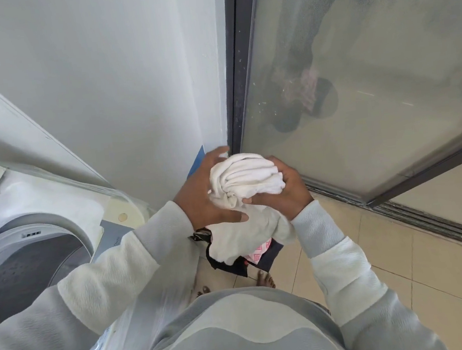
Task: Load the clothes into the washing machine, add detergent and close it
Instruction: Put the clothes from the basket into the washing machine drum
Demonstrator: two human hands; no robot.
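Beside glass door, left hand and right hand fingers curl round white towel.

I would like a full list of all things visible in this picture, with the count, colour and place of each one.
white towel: one, white, bunched between both hands, its lower end hanging toward the bag
washing machine: one, white and grey, at left, top opening uncovered
black bag: one, black, on the floor under the towel, something pink and white inside
glass door: one, frosted, dark frame, at right
wall: one, white, behind the machine
floor: beige tiles, lower right
feet: two, bare, beside the bag
left hand: one, holds the towel's left side
right hand: one, grips the towel's right side
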